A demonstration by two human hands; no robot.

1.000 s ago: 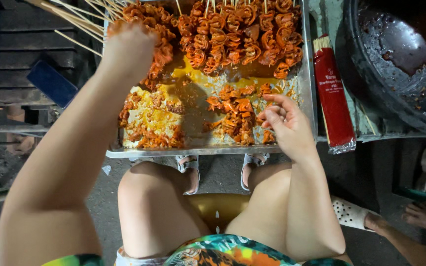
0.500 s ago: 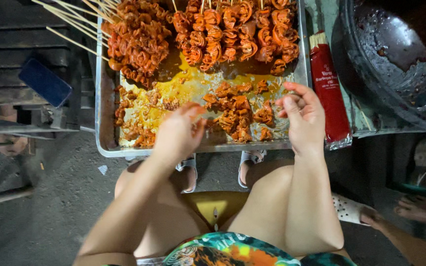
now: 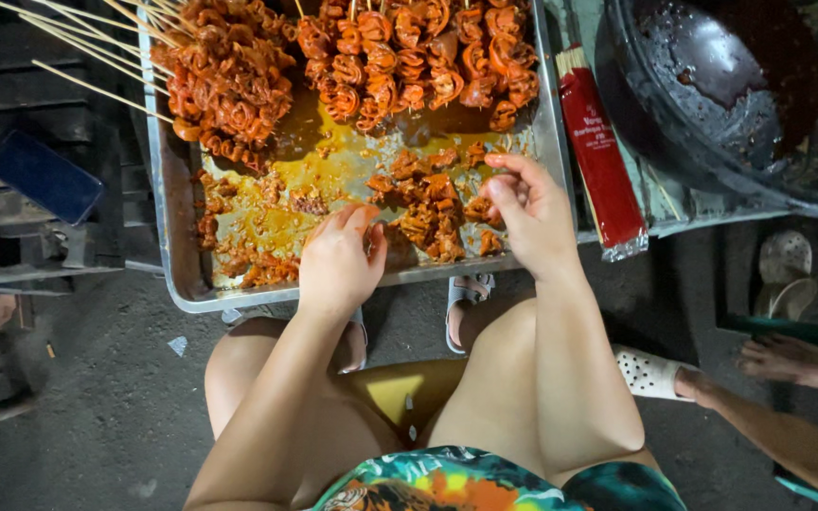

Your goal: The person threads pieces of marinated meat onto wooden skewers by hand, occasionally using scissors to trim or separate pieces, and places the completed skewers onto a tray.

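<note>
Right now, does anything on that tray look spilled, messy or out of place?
Nothing looks truly wrong. The metal tray holds a pool of orange oily marinade with loose meat pieces scattered in it, while finished skewers lie stacked at the far end. The left hand and right hand work among the loose pieces.

left hand (image 3: 338,260) curled palm-down, right hand (image 3: 529,210) fingers pinched
</note>
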